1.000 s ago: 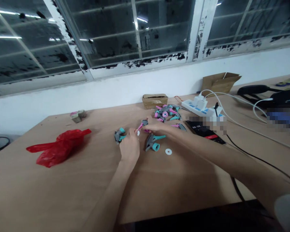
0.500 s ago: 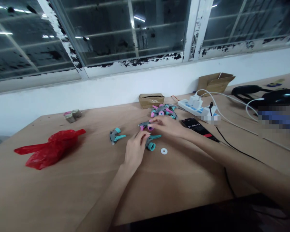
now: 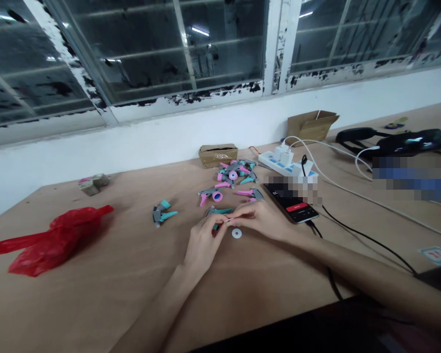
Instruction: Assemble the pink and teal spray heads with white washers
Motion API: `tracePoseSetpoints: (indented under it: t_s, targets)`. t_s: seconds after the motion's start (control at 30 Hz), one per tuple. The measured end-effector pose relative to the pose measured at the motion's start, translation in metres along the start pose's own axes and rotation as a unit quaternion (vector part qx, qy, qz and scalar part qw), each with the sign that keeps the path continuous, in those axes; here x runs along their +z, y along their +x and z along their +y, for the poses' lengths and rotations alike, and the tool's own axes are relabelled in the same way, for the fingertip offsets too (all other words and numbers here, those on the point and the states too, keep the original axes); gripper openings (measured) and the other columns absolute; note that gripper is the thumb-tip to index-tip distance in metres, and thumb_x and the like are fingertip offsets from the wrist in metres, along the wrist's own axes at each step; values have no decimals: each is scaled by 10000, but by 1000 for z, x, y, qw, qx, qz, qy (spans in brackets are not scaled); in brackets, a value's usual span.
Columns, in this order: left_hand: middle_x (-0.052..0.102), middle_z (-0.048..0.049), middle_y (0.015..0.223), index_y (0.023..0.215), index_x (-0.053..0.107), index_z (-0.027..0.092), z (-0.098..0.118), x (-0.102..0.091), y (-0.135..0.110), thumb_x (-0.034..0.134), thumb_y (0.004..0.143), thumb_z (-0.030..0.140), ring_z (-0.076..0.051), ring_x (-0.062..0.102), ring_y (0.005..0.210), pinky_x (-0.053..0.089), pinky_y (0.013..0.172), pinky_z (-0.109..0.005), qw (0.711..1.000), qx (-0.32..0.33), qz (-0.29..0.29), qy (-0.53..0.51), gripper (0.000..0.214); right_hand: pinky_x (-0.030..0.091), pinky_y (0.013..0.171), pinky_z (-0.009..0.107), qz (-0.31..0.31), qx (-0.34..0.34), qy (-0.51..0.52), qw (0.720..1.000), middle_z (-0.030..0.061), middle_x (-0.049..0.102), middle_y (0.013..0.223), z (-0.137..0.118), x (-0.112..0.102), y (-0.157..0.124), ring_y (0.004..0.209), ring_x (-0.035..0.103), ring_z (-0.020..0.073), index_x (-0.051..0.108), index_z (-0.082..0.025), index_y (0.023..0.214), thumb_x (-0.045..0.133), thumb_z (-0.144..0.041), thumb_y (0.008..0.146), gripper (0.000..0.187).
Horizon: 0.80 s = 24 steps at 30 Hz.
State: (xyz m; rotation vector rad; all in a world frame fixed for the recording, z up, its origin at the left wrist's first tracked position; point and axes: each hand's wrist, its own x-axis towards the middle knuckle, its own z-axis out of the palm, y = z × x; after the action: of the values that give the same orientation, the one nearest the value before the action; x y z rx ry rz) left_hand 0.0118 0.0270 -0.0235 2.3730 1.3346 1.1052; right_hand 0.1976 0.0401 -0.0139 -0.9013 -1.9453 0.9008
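My left hand [image 3: 203, 241] and my right hand [image 3: 261, 218] meet over the wooden table [image 3: 95, 284], both pinching one small white ring between their fingertips. A second white ring [image 3: 236, 233] lies flat just below them. Behind the fingers a grey and teal plastic part [image 3: 220, 211] is partly hidden. A grey and pink part [image 3: 211, 195] lies a little farther back. Another grey and teal part [image 3: 160, 214] rests to the left. A pile of the same pink, teal and grey parts [image 3: 237, 171] sits near the wall.
A red plastic bag [image 3: 47, 240] lies at the left. A phone [image 3: 290, 201] sits right of my hands, with a power strip [image 3: 286, 164] and cables [image 3: 367, 198] beyond. Two cardboard boxes [image 3: 218, 154] [image 3: 310, 125] stand by the wall. Black gear [image 3: 393, 142] lies far right.
My right hand has let go of the pink part and drawn back toward me. Both hands now pinch a white ring together. The view has shifted right.
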Motion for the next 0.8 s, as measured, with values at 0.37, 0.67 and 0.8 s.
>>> tracePoseSetpoints:
  t_s: [0.37,0.67,0.8]
  targets:
    - [657,-8,836,847,580,205,-5,-13,8,548,841,275,-141,625,741,508,623,-237,999,0,17,47,77,479,569,268,-13,122,59,991,29,653,741,32,-3,-5,573,593,124,668,-189,924,590,-396,807,251]
    - [589,-44,1089,1003,616,224,-29,-25,21,484,884,351,-194,533,1063,412,959,-375,996,18,3,87,218,436,604,236,31,74,-95,992,-7,653,695,24,-6,-8,603,596,116,643,-198,844,553,-302,848,138]
    - [593,-75,1107,1104,586,183,-51,-23,41,380,921,231,-206,522,1082,414,959,-381,990,1,-6,144,280,430,620,234,55,72,-110,990,-3,675,763,21,-5,-7,605,588,109,646,-204,842,539,-286,860,136]
